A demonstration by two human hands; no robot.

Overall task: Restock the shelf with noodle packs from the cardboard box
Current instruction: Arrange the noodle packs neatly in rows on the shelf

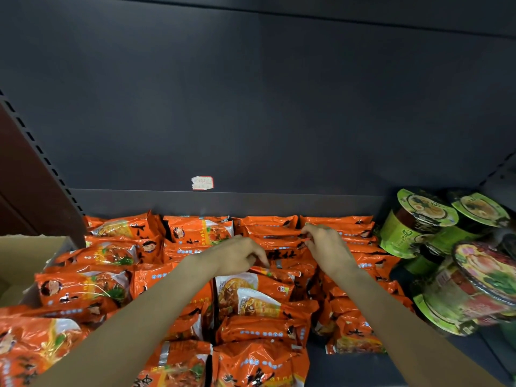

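Head cam looked down at the dark shelf [363, 367], which I saw packed with orange noodle packs [86, 289] in rows running from the back wall toward the camera. I used the price sticker [202, 182] on the back panel as my landmark: it sat just above the rear row of packs, roughly centre. Below the sticker and slightly right, the left hand [237, 255] reached in over the pile, fingers curled down with the tips on the top edge of one noodle pack [251, 291] that stood propped above its neighbours; it looked like a pinch on that edge, though I couldn't see the thumb clearly. Further right of the sticker, the right hand [326, 244] sat over the rear stack of packs, fingers bent and pinching the edge of a rear pack [282, 234] between thumb and fingertips. Both forearms came in from the bottom of the frame, crossing above the front rows. Far left of the sticker, the cardboard box [25, 255] was partly in view, its flap touching the leftmost packs; I couldn't see inside it. Far right of the sticker, green-lidded bowl noodles [418, 219] stood stacked and tilted beside the packs, with a pink-lidded bowl [485, 272] nearer the camera.
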